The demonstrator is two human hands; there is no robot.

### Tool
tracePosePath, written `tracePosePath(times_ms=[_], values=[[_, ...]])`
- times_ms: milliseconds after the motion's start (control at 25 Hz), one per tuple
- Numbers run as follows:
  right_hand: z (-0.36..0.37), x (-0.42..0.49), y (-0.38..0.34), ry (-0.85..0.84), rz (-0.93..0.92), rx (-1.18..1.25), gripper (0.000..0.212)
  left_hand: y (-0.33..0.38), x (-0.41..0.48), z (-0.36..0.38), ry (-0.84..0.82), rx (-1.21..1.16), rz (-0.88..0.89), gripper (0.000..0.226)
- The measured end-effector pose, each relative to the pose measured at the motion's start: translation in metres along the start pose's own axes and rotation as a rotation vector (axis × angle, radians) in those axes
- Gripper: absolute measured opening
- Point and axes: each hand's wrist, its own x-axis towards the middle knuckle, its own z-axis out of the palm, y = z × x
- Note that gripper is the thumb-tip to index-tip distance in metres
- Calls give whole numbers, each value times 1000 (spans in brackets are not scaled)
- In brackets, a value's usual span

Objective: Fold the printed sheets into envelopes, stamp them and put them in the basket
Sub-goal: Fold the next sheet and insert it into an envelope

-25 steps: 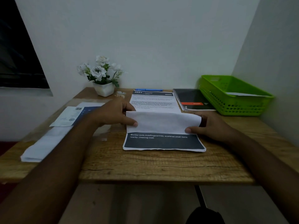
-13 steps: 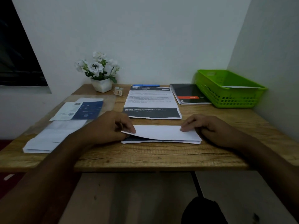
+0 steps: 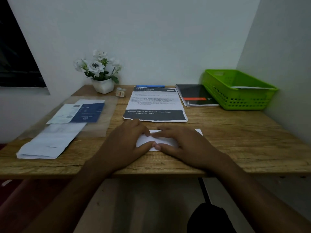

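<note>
A folded white sheet (image 3: 152, 140) lies flat near the front of the wooden table (image 3: 235, 140). My left hand (image 3: 127, 140) and my right hand (image 3: 183, 142) both press down on it, palms flat, fingertips meeting at its middle, so most of it is hidden. Behind it lies an unfolded printed sheet (image 3: 154, 105) with a dark band at its bottom. The green basket (image 3: 235, 93) stands at the back right with a white paper inside. A small stamp (image 3: 120, 93) sits beside the flower pot.
White flowers in a pot (image 3: 101, 73) stand at the back left. A stack of white envelopes (image 3: 50, 142) and a blue-and-white leaflet (image 3: 79, 111) lie on the left. A dark booklet (image 3: 196, 95) lies next to the basket, a blue pen (image 3: 149, 86) by the wall.
The raised flap of the sheet was folded down flat. Both hands then slid inward from its ends to its middle and now press on it.
</note>
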Motion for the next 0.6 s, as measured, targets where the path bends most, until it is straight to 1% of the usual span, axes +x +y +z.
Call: tracePosePath(times_ms=[160, 280, 480, 600], values=[[-4, -7, 12, -79, 42, -21, 46, -4, -3, 3, -6, 31, -27, 53], [-15, -14, 26, -85, 49, 23, 43, -1, -3, 2, 3, 32, -28, 55], [-37, -37, 52, -80, 120, 261, 33, 1, -5, -3, 25, 53, -44, 42], [-52, -56, 68, 12, 203, 279, 31, 2, -6, -2, 65, 75, -101, 33]])
